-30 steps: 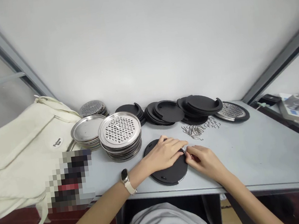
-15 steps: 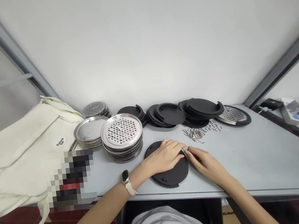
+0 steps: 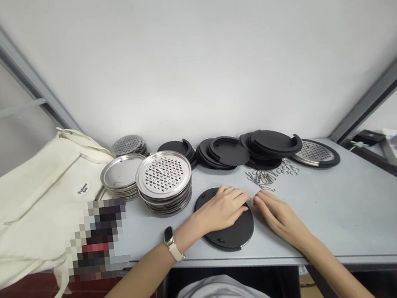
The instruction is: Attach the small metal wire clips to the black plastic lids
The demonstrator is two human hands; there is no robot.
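Note:
A black round plastic holder (image 3: 226,237) with small slots and a raised part-rim lies on the table in front of me. My left hand (image 3: 225,207), wearing a watch at the wrist, lies across its top and holds it down, fingertips at the right edge. Just beyond that edge is my right hand (image 3: 273,212), thumb and forefinger pinched together close to the left fingertips. Whatever sits in the pinch is too small to make out. Behind my hands lie loose metal hooks (image 3: 262,178) and small metal rings (image 3: 287,167).
Metal grater discs (image 3: 163,174) and plain-looking metal discs (image 3: 122,172) stand stacked at left, with more graters (image 3: 128,144) behind. Black holders (image 3: 229,151) are piled along the wall. A holder with a grater disc (image 3: 315,152) lies right. A cream bag (image 3: 39,200) hangs over the left side.
My right hand has drawn slightly right, away from the left fingertips, with its pinch kept. The left hand stays on the black holder. The view has shifted a little.

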